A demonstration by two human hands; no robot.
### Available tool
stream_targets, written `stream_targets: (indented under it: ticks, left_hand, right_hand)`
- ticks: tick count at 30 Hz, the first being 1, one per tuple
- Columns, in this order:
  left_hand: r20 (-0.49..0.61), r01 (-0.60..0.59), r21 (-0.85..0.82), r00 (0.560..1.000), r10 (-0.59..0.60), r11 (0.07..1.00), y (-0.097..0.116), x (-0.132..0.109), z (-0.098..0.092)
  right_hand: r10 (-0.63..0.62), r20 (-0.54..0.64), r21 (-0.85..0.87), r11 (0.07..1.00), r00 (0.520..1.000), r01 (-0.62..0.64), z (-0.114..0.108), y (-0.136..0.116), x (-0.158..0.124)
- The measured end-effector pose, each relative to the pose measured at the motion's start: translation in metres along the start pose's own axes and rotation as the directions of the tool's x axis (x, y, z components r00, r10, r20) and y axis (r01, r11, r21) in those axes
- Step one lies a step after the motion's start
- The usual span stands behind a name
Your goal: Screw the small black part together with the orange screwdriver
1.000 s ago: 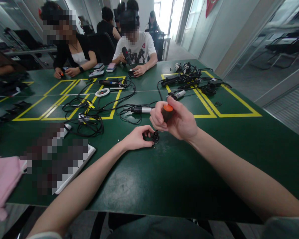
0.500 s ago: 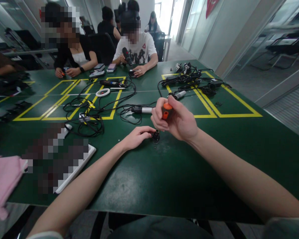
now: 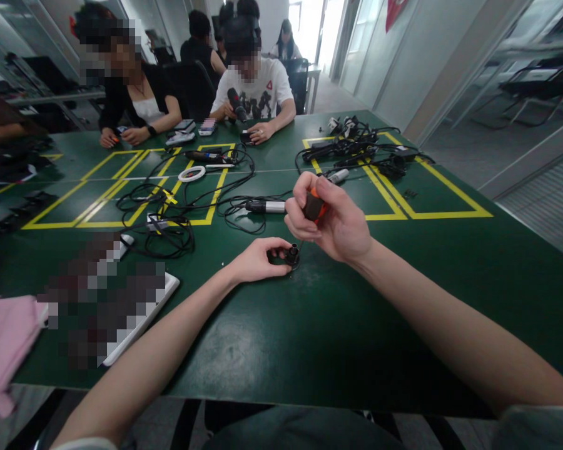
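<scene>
A small black round part [image 3: 292, 255] stands on the green table [image 3: 356, 337], between the thumb and fingers of my left hand [image 3: 259, 259]. Just above and to the right, my right hand [image 3: 331, 215] is wrapped round the orange and black handle of a screwdriver [image 3: 314, 205]. Its thin shaft points down toward the black part; whether the tip touches it cannot be made out.
Beyond my hands lie a black and silver tool [image 3: 267, 207], tangled black cables [image 3: 169, 231], a white ring [image 3: 192, 174] and a heap of black cables [image 3: 351, 147]. A white-edged tray [image 3: 143, 319] and pink cloth [image 3: 9, 350] are at left. Two people sit opposite.
My left thumb has moved down and the hand now grips round the black part. The screwdriver handle has tilted in my right hand, and its shaft now shows.
</scene>
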State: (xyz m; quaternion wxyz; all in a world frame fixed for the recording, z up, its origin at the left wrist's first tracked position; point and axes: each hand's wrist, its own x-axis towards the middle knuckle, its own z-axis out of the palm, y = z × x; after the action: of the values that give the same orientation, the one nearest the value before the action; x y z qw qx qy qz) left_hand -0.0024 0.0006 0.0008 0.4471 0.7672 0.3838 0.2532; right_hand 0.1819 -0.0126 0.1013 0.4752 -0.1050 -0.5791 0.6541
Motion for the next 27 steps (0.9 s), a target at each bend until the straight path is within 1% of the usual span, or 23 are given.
stream_targets:
  ticks: [3, 6, 9, 13, 16, 18, 20, 22, 23, 25, 26, 27]
  left_hand:
    - [0.003, -0.002, 0.002, 1.0, 0.002, 1.0, 0.002, 0.0, 0.0]
    - [0.003, -0.002, 0.003, 1.0, 0.002, 1.0, 0.003, 0.0, -0.001]
    - [-0.001, -0.008, -0.001, 1.0, 0.008, 1.0, 0.004, -0.001, -0.001]
    - [-0.004, -0.008, 0.013, 1.0, 0.008, 1.0, 0.004, -0.002, 0.0]
    - [0.0, -0.01, 0.012, 1.0, 0.01, 1.0, 0.004, -0.002, -0.001]
    - [0.0, -0.012, 0.005, 1.0, 0.012, 1.0, 0.003, -0.002, -0.001]
    - [0.0, -0.013, 0.001, 1.0, 0.013, 1.0, 0.003, -0.001, -0.001]
    - [0.003, -0.013, -0.001, 1.0, 0.013, 1.0, 0.003, -0.001, -0.001]
    - [0.005, -0.013, -0.002, 1.0, 0.013, 1.0, 0.003, -0.001, -0.001]
    - [0.007, -0.011, -0.004, 1.0, 0.011, 1.0, 0.004, -0.002, -0.001]
    - [0.008, -0.01, -0.005, 1.0, 0.01, 1.0, 0.005, -0.002, -0.001]
    - [0.007, -0.009, -0.004, 1.0, 0.009, 1.0, 0.005, -0.002, -0.001]
  right_hand:
    - [0.003, -0.034, -0.062, 0.998, 0.999, -0.006, 0.001, -0.004, 0.001]
    - [0.047, -0.061, -0.105, 0.993, 0.997, -0.053, 0.002, -0.007, 0.001]
    - [0.07, -0.027, -0.092, 0.993, 0.997, -0.073, 0.002, -0.007, 0.0]
    - [0.034, 0.009, -0.042, 0.999, 0.999, -0.034, 0.003, -0.004, -0.002]
    - [-0.005, 0.005, -0.064, 0.998, 1.0, 0.006, 0.002, -0.001, -0.002]
    - [-0.051, 0.001, -0.127, 0.991, 0.999, 0.05, -0.001, -0.001, -0.001]
    - [-0.107, -0.013, -0.254, 0.962, 0.994, 0.1, -0.002, -0.004, -0.001]
    - [-0.183, -0.027, -0.452, 0.879, 0.983, 0.151, -0.003, -0.01, -0.001]
    - [-0.229, -0.025, -0.567, 0.805, 0.973, 0.175, -0.003, -0.014, -0.001]
    - [-0.315, 0.03, -0.768, 0.6, 0.949, 0.223, -0.002, -0.026, -0.003]
    - [-0.328, 0.067, -0.836, 0.497, 0.942, 0.232, -0.002, -0.032, -0.004]
    - [-0.315, 0.089, -0.884, 0.411, 0.945, 0.221, -0.001, -0.038, -0.005]
